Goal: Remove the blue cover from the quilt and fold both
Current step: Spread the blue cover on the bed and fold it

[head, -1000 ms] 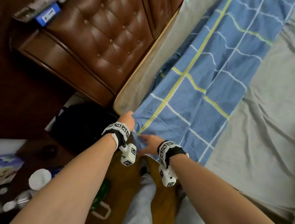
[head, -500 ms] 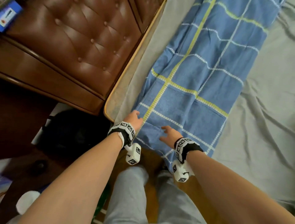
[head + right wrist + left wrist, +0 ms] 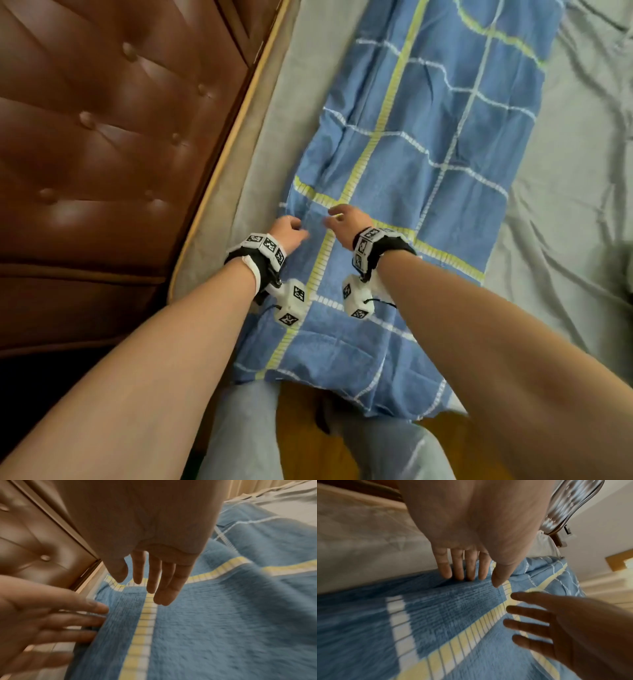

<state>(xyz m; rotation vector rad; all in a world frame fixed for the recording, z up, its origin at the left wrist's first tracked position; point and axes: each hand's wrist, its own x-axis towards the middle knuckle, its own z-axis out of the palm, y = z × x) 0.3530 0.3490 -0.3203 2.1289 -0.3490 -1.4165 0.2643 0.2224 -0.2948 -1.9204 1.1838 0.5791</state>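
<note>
With both hands flat and gripping nothing, left hand [image 3: 289, 230] at the blue cover [image 3: 421, 164]'s 9 o'clock edge, right hand [image 3: 346, 219] just beside it, the long folded strip on the bed sheet [image 3: 565, 178] risks sliding off its overhanging 6 o'clock end

- Left forearm [image 3: 164, 349]: bare, extended forward and rising from the lower left of the head view.
- Left wrist [image 3: 255, 255]: wore a black strap with white marker blocks.
- Left hand [image 3: 287, 231]: palm down, four fingers [image 3: 458, 566] straight and close together, thumb [image 3: 500, 574] alongside; nothing gripped.
- Right forearm [image 3: 479, 329]: bare, extended forward from the lower right.
- Right wrist [image 3: 376, 250]: same black strap and white marker blocks.
- Right hand [image 3: 346, 221]: palm down, fingers [image 3: 164, 580] straight and slightly spread, nothing gripped; just beside the left hand, a narrow gap between them.
</note>
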